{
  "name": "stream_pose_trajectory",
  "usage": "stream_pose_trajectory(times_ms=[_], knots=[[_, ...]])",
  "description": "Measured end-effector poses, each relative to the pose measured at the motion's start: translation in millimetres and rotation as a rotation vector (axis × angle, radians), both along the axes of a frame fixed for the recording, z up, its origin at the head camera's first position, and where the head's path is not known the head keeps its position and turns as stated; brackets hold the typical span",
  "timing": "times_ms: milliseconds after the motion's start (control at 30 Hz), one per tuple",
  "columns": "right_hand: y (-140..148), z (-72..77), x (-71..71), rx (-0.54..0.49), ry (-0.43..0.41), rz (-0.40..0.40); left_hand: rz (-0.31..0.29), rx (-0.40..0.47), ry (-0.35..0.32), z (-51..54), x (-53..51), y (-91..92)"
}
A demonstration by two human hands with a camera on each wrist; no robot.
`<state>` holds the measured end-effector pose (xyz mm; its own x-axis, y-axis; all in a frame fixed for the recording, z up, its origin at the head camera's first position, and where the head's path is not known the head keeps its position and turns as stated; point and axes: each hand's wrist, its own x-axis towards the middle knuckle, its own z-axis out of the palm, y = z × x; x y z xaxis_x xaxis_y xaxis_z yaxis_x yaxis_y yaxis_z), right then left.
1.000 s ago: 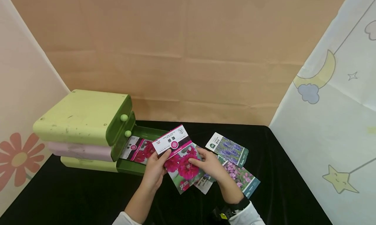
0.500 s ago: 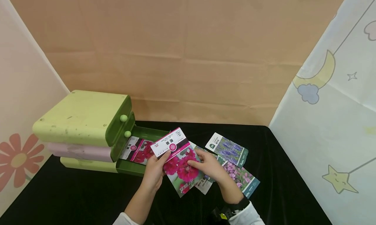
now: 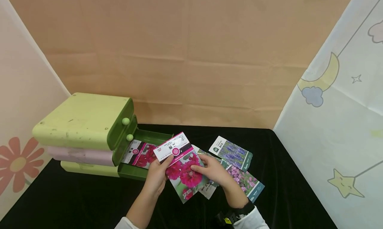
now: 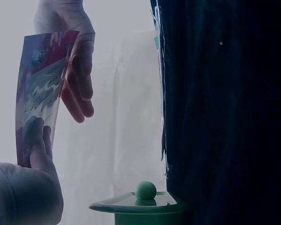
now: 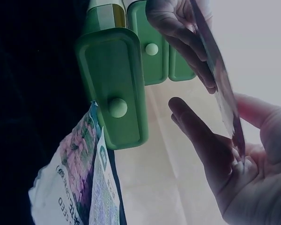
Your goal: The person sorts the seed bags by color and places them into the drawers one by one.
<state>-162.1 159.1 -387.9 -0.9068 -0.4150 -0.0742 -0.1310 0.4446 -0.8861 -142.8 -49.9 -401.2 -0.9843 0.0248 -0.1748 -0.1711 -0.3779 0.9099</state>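
Both hands hold one seed packet (image 3: 188,172) printed with magenta flowers, its white header tilted to the upper left. My left hand (image 3: 157,175) grips its left edge, thumb on the front and fingers behind. On the right edge, my right hand (image 3: 213,170) pinches it between the thumb and fingers, as the right wrist view also shows. The packet's back (image 4: 42,84) faces the left wrist camera. Left of the hands, a similar magenta-flower packet (image 3: 143,155) lies in the pulled-out bottom drawer (image 3: 131,172), partly hidden.
A small drawer cabinet (image 3: 86,119) in light green and lilac stands at the left. Right of the hands lie a packet with purple flowers (image 3: 234,153), one with pink flowers (image 3: 243,180) and a white-ended packet (image 3: 208,189), overlapping on the black cloth (image 3: 284,195).
The held packet has come slightly lower and toward the person, both hands keeping their grip. The drawer and the loose packets have stayed in place.
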Motion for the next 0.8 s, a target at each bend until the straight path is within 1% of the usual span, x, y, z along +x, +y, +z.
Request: stream_pose_trajectory(times_ms=[100,200,300,467,567,700,767,800], knots=[[0,1.0,0.0,0.004,0.004,-0.003,-0.008,0.001,-0.004,0.2,-0.2,-0.7],[-1,1.4,-0.1,0.002,-0.003,-0.011,-0.011,0.019,-0.013,-0.4,-0.8,-1.3],[-1,1.6,0.1,-0.003,-0.009,-0.023,-0.009,0.043,-0.014,-2.1,-1.9,-1.8],[-2,0.8,0.0,-0.008,-0.022,-0.043,-0.012,0.055,-0.012,-4.8,-2.4,-1.9],[0,0.5,-0.8,-0.003,-0.011,-0.041,-0.01,0.064,-0.01,-6.3,-3.9,-2.8],[7,1.3,-2.1,-0.035,0.023,-0.028,0.042,0.097,-0.027,-6.2,-7.4,-8.2],[11,1.7,-3.5,-0.076,0.036,-0.031,0.075,0.131,-0.04,-5.4,-9.3,-13.1],[13,2.0,-4.2,-0.105,0.029,-0.032,0.09,0.156,-0.05,-5.0,-10.3,-15.9]])
